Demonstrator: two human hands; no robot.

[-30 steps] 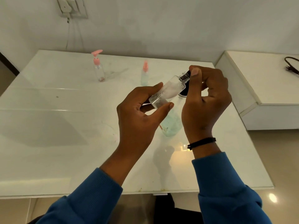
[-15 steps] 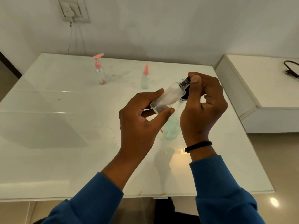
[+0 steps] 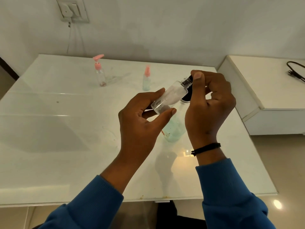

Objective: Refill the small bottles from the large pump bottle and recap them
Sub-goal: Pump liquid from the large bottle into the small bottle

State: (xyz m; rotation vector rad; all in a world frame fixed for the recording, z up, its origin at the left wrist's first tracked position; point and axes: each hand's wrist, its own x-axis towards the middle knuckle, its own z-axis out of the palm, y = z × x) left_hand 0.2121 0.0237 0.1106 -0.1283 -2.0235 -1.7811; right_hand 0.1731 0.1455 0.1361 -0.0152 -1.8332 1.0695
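The left hand holds a small clear bottle by its base end, thumb under one side and fingers curled round the other, with the bottle tilted so its neck points up and away toward the right hand. That hand pinches the dark cap at the neck between thumb and curled fingers; silver threads show just below the thumb, so the cap looks partly unscrewed or partly seated, and which way it is being turned cannot be told. Directly beneath the gripped bottle, on the white table, stands the large bottle of pale green liquid, mostly hidden by both hands, its dark pump head showing just under the neck. Beyond the grip, well apart, stand a small bottle with a pink pump and a small bottle with a pink spray top. To do this step well, the left hand should keep the body from spinning while the right turns only the cap, kept square to the threads. The bottle is slick and light, so a firm hold near the middle would help. If it carries liquid, bringing it upright before the cap comes free should avoid a spill.
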